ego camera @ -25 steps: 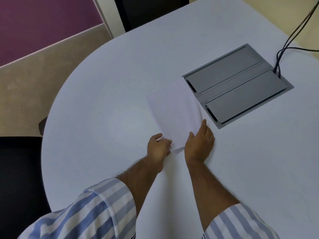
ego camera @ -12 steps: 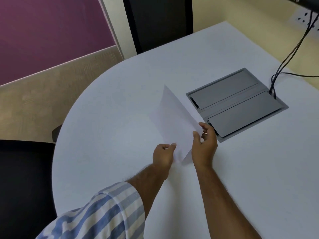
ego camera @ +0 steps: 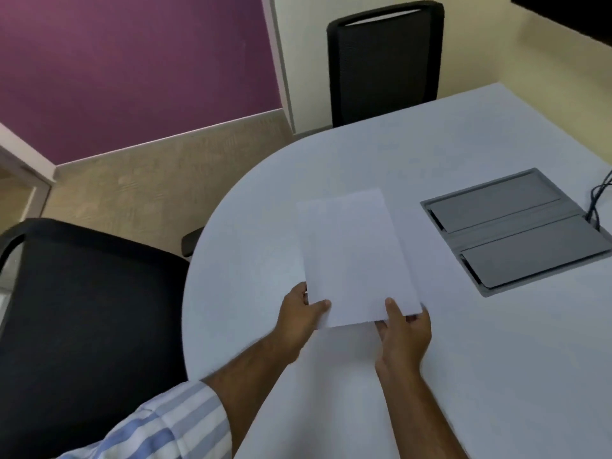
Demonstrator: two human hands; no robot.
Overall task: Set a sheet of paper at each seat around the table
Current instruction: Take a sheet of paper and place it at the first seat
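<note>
A white sheet of paper is held flat just above the white table, near its rounded end. My left hand pinches the sheet's near left corner, thumb on top. My right hand grips the near right corner, thumb on top and fingers underneath. A second pale sheet seems to lie under it, showing along its right side; I cannot tell for sure.
A grey cable box with two lids is set into the table at right, with black cables leaving it. One black chair stands at the table's far side, another black chair at the left.
The sheet has come up off the table and turned from tilted on edge to flat and facing me. Both hands now grip its near corners. My view has lifted, showing both chairs.
</note>
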